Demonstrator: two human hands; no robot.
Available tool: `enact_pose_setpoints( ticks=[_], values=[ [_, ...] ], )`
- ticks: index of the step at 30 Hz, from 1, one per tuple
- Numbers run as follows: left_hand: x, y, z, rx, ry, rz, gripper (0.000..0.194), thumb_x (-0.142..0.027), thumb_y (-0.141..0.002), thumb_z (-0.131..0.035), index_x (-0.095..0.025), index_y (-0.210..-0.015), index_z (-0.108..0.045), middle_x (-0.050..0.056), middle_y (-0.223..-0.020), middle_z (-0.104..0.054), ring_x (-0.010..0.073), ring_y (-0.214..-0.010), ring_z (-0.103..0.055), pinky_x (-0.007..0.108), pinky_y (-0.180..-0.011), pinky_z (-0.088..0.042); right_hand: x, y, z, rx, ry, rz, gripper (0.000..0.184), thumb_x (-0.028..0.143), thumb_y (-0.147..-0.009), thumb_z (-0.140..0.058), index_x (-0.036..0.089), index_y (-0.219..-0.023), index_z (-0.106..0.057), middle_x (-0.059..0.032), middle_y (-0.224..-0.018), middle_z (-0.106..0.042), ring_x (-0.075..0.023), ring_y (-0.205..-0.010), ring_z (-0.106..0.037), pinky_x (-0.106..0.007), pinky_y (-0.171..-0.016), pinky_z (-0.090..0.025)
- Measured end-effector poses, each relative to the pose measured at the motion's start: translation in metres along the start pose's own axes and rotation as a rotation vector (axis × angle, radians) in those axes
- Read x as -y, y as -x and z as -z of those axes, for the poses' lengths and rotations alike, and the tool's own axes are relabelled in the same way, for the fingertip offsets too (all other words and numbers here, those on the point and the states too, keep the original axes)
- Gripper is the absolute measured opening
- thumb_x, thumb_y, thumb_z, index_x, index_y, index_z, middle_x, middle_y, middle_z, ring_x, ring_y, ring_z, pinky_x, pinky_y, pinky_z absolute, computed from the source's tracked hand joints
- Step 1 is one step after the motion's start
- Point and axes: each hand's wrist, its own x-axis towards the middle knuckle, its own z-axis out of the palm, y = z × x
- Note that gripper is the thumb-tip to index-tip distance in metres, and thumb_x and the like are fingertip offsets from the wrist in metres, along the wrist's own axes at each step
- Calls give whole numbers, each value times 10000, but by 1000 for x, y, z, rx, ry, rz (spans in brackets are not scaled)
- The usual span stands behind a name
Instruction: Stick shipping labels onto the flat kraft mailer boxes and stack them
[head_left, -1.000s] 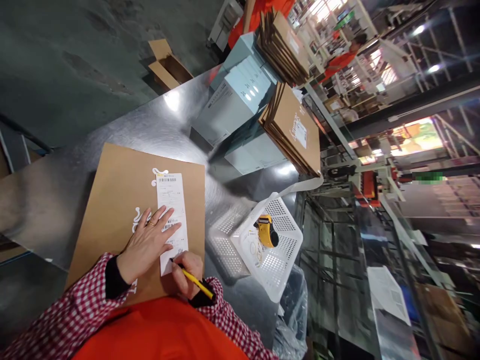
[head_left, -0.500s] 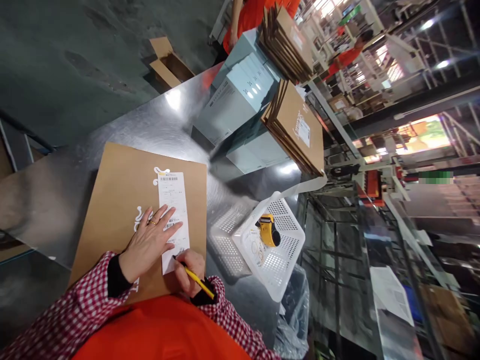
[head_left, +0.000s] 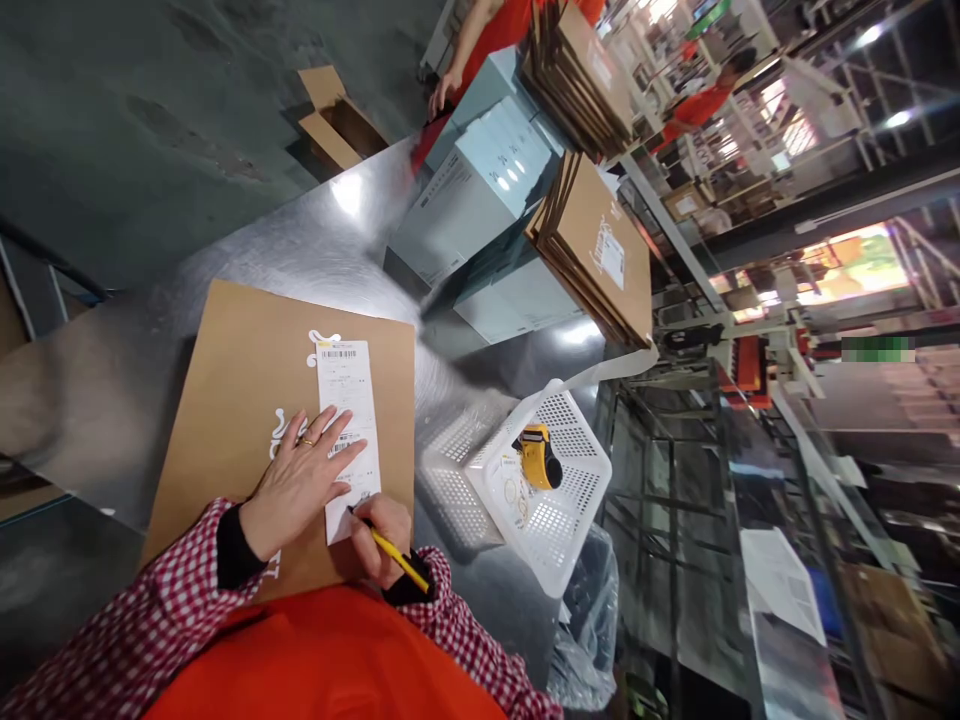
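A flat brown cardboard package (head_left: pixel 225 390) with white printed lettering lies in front of me on the metal table. On it rests a long white shipping label (head_left: pixel 349 385) with barcodes. My left hand (head_left: pixel 296 485) is spread flat across the label and the cardboard, a ring on one finger. My right hand (head_left: pixel 384 535) grips a yellow pen (head_left: pixel 397 553), its dark tip at the lower part of the label. Whether the tip touches the paper I cannot tell.
Right of the package stands a white perforated basket (head_left: pixel 574 500) holding a yellow-and-black tape dispenser (head_left: pixel 540 458). Pale blue boxes (head_left: pixel 469 200) and stacked brown cardboard packages (head_left: pixel 600 250) stand farther back. A co-worker's hand (head_left: pixel 448 92) is at the far table edge. An open carton (head_left: pixel 341 125) sits on the floor.
The co-worker's arm and hand have come forward beside the far boxes. My left hand stays flat on the label, and my right hand with the pen has barely moved.
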Motion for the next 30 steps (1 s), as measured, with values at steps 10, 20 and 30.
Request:
enact_pose_setpoints(
  ticks=[10,20,30],
  values=[
    [1,1,-2,-6,-2,-12,560,-352,-714,-745,-310,-1243,-564,86,-1446,-424,301,-1355,-321,553,-1098,-227,-1,1,0,-23,42,-12,154,180,-782,-446,175,-656,-533,11,-561,-511,-107,-512,-476,-243,-510,-358],
    [0,0,0,-4,0,-10,537,-339,-725,-735,-307,-1236,-575,91,-1435,-437,311,-1345,-337,558,-1087,-250,-3,2,-1,-32,29,-4,137,151,-751,-436,198,-638,-499,18,-539,-498,-110,-487,-459,-252,-487,-341],
    [0,0,-1,-4,-12,-9,543,-354,-727,-735,-305,-1241,-569,88,-1441,-431,298,-1349,-333,550,-1097,-233,-3,2,-1,-45,15,-68,149,188,-778,-460,182,-652,-539,7,-563,-520,-117,-523,-484,-248,-510,-354]
  ],
)
